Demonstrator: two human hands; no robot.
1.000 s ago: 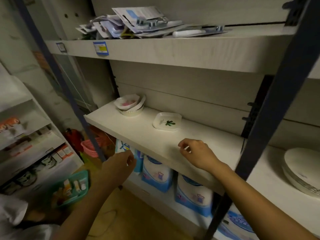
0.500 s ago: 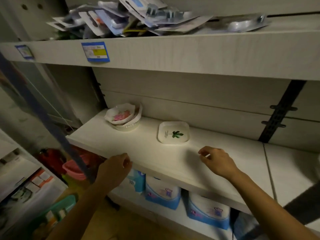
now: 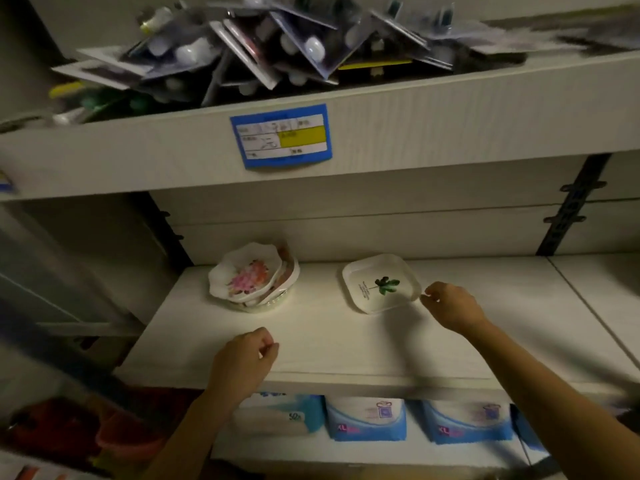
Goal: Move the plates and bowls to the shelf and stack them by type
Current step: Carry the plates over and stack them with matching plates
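The square plate [image 3: 381, 284], marked with a green leaf, was found lying flat on the shelf [image 3: 346, 344], just ahead of and to the left of the right hand [image 3: 453, 308]. No long axis was offered by it, being square, but it was set cornerwise to the shelf's front edge, so that one corner was turned toward that hand. The right hand's fingers were curled, with thumb and forefinger brought up to that near corner. Whether the rim was touched or pinched could not be told. Nothing else was seen in that hand.

The left hand [image 3: 242, 356] was held lower and nearer the front edge, well apart from the plate, its fingers curled in on nothing. The stack of flowered bowls [image 3: 251, 277] was placed ahead of it, toward the back of the shelf and to the left of the plate, with a clear gap of bare shelf between the two.

The right hand was thus judged much the nearer to the plate, and the left the nearer to the bowls. A grasp at the plate's right corner was judged to need only a slight reach forward and left. With one plate on the shelf beside the bowl stack, the sorting was judged unfinished.
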